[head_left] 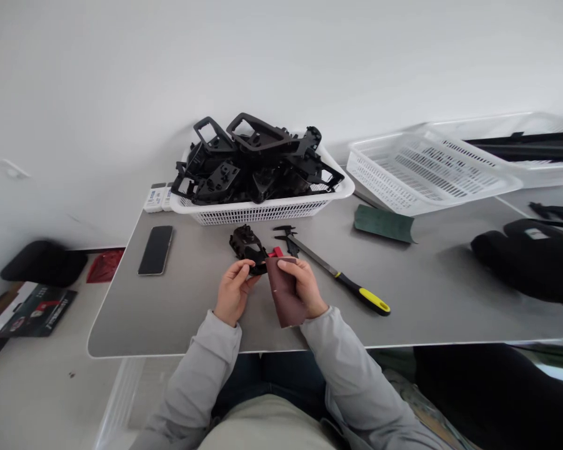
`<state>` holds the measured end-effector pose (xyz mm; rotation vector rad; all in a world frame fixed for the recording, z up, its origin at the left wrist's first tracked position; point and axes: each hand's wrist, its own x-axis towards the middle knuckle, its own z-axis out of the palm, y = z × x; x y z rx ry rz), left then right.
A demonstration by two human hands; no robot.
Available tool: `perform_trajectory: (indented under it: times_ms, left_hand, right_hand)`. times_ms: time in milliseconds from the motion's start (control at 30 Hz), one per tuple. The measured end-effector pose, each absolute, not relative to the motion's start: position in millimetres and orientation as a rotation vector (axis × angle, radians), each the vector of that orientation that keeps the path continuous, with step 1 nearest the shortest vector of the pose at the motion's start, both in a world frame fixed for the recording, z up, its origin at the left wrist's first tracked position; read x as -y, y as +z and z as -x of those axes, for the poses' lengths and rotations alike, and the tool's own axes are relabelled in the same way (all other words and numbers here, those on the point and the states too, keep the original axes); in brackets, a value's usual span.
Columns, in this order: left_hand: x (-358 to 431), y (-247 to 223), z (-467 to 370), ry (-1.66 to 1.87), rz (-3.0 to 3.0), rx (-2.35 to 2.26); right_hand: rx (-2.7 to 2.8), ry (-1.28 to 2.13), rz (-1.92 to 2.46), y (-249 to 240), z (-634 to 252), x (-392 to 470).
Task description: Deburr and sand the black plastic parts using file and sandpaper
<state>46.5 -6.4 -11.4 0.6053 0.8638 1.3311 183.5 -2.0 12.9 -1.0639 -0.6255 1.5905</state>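
Note:
Between thumb and fingers, my left hand (234,291) grips the near end of a black plastic part (247,244), whose far end has an open frame with clips. My right hand (305,286) is closed on a bent sheet of reddish-brown sandpaper (285,292), its top edge beside the part. Whether the sandpaper touches the part, I cannot tell. Just beyond my hands lie a red object (276,252), partly hidden, and a black caliper (288,237). A file (363,298) with a black and yellow handle rests to the right of my right hand.
A white basket (262,214) heaped with black plastic parts stands at the back. Other white baskets (403,187) are at the right, near a green curved sheet (384,224) and a black bag-like item (529,259). A phone (155,250) lies near the table's left edge.

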Motion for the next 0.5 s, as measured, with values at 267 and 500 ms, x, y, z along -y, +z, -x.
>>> perform_trajectory:
  times_ms: [267,500]
  left_hand:
    - [6.8,-16.0,-48.3,1.397,-0.669,-1.003]
    - [6.3,-15.7,-45.8,1.395,-0.621,-0.912]
  right_hand:
    - [0.684,1.629,1.109,13.9,-181.9,2.8]
    - [0.776,1.613,1.145,10.8,-184.8,2.5]
